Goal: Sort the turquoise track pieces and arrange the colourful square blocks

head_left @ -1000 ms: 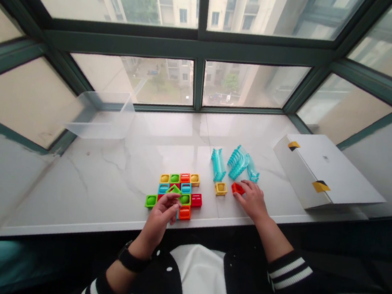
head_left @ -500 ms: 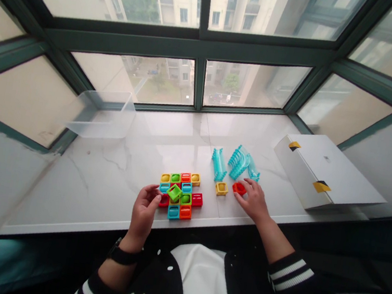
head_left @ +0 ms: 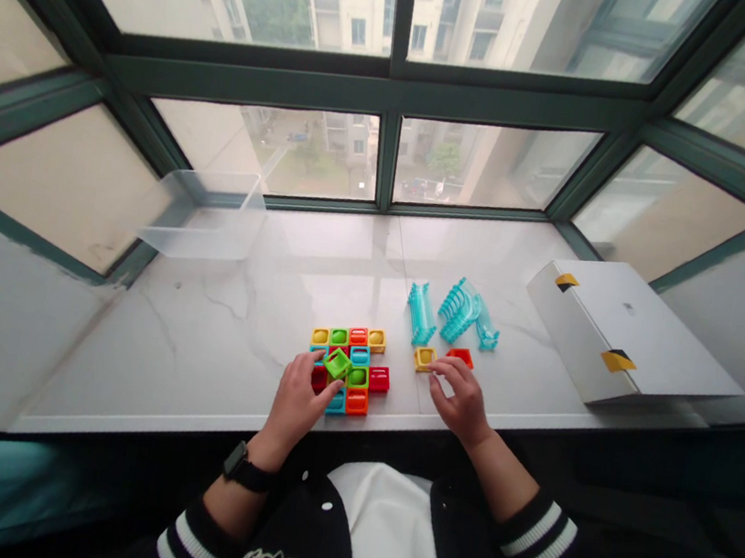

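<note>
A green block (head_left: pixel 337 365) sits askew on top of a flat cluster of coloured blocks (head_left: pixel 357 402) near the front edge of a white ledge (head_left: pixel 193 374). The left hand (head_left: pixel 304 394) is at the cluster's left side, thumb and forefinger parted beside the green block; whether they touch it, I cannot tell. To the right, a yellow block (head_left: pixel 424 358) lies on the ledge, with the right hand's (head_left: pixel 458 400) bent fingertips at its right side; whether they grip it, I cannot tell. An orange-red block (head_left: pixel 460 357) lies just behind that hand, partly hidden. Farther back are a straight turquoise track (head_left: pixel 421 314) and curved turquoise pieces (head_left: pixel 460 310). A clear tub (head_left: pixel 204 244) stands at the far left, a white box (head_left: pixel 642 331) at the right, below the windows (head_left: pixel 491 168)
</note>
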The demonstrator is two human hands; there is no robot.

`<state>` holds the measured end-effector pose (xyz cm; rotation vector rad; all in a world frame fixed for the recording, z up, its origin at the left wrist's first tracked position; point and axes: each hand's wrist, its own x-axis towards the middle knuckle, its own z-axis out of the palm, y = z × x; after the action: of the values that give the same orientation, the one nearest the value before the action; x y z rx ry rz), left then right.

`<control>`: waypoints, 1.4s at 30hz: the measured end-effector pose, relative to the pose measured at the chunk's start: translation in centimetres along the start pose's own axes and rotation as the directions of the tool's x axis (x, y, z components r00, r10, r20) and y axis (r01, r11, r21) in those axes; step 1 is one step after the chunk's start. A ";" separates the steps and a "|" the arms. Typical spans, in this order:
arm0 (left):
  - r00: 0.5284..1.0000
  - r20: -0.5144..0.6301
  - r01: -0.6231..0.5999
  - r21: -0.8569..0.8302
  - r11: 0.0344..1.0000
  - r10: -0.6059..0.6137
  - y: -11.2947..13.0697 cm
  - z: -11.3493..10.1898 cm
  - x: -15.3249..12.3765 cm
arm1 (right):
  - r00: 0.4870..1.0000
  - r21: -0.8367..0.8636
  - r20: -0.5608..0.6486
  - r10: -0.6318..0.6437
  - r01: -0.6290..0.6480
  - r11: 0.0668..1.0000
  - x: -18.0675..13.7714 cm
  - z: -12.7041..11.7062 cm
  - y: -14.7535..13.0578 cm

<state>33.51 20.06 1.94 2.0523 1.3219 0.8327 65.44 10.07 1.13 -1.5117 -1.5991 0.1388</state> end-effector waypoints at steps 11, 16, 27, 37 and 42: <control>0.998 0.056 0.027 -0.138 0.990 -0.020 -0.2 0.8 -0.4 | 0.882 0.086 0.442 -0.162 0.138 0.987 -0.9 5.8 -4.0; 0.987 0.107 0.149 -0.368 0.918 -0.117 0.6 0.6 -0.7 | 0.902 0.117 0.407 -0.141 0.102 0.988 -0.9 5.5 -4.1; 0.918 0.357 0.377 -0.649 0.661 -0.173 3.1 2.4 -1.0 | 0.932 0.238 0.318 -0.175 0.101 0.966 0.8 3.7 -5.2; 0.915 0.381 0.348 -0.574 0.741 -0.135 4.7 2.9 -0.5 | 0.937 0.258 0.290 -0.195 0.120 0.959 1.6 2.9 -5.7; 0.920 0.372 0.313 -0.517 0.796 -0.120 5.3 2.6 -0.2 | 0.934 0.251 0.311 -0.177 0.099 0.963 1.7 2.4 -5.9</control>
<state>38.43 17.67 4.05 1.4463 0.9523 0.6476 59.80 11.16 4.29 -1.2341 -1.8765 0.5065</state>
